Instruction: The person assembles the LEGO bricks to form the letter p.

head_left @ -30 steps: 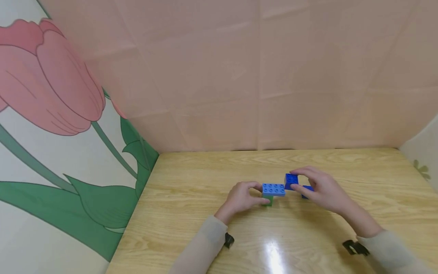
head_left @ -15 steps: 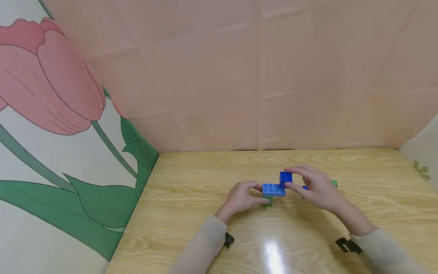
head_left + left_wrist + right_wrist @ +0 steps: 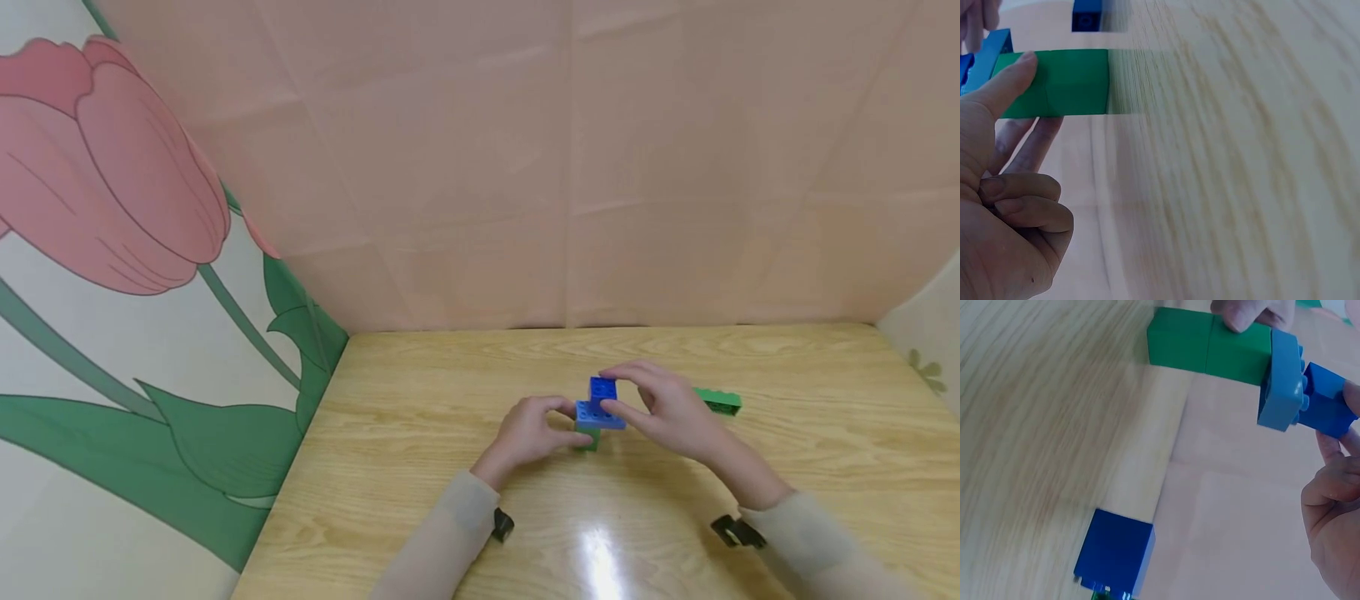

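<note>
My left hand (image 3: pixel 528 433) pinches a stack of two green toy bricks (image 3: pixel 1179 340) between thumb and fingers, the stack standing upright on the table. Across its top lies a lighter blue brick (image 3: pixel 615 422) with studs upward, overhanging to the right. Between thumb and fingertips, my right hand (image 3: pixel 667 410) holds a dark blue brick (image 3: pixel 602 388) over that lighter one. In the right wrist view the dark blue brick is slightly tilted, right at the studs. The left hand's lower fingers are curled in the left wrist view.
Another dark blue brick (image 3: pixel 1116 547) stands on the wooden table (image 3: pixel 420 400), hidden behind the right hand in the head view. A long green brick (image 3: pixel 720 402) lies to its right. A pink cloth (image 3: pixel 465 167) rises at the table's back edge; a tulip-print panel (image 3: pixel 150 208) borders the left.
My right hand has carried the dark blue brick leftward, from beside the lighter blue brick to over it. The long green brick has come into sight. The left hand has stayed put.
</note>
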Demonstrator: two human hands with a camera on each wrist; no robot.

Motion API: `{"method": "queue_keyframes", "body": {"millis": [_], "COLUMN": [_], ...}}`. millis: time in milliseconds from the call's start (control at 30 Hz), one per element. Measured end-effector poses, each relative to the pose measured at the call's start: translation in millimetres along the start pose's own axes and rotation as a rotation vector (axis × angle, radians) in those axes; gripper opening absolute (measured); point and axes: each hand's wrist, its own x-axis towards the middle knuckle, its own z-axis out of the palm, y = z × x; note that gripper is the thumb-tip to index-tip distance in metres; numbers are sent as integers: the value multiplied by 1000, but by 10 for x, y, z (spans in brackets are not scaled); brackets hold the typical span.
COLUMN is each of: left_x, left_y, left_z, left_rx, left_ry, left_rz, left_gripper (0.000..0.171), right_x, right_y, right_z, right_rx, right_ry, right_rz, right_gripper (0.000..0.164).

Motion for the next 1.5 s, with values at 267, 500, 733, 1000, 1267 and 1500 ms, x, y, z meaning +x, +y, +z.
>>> {"method": "queue_keyframes", "body": {"millis": [267, 500, 733, 1000, 1267, 1500], "left_x": [16, 30, 31, 30, 15, 13], "left_y": [-8, -11, -5, -4, -25, -35], "left_z": [-6, -3, -6, -10, 1, 8], "left_rx": [4, 12, 11, 16, 1, 2], "left_ry": [-2, -3, -2, 1, 3, 3], "left_rz": [21, 25, 20, 20, 17, 11], "left_gripper": [33, 34, 35, 35, 34, 34], "right_x": [32, 43, 44, 54, 47, 20], "right_y": [-25, -30, -48, -41, -51, -42], "right_z": [63, 105, 113, 120, 133, 159], "right_rx": [16, 38, 36, 30, 23, 12], "right_ry": [-23, -35, -40, -52, -50, -32], "right_rz": [-6, -31, -20, -56, -75, -83], "right_gripper": [39, 38, 37, 38, 37, 37]}}
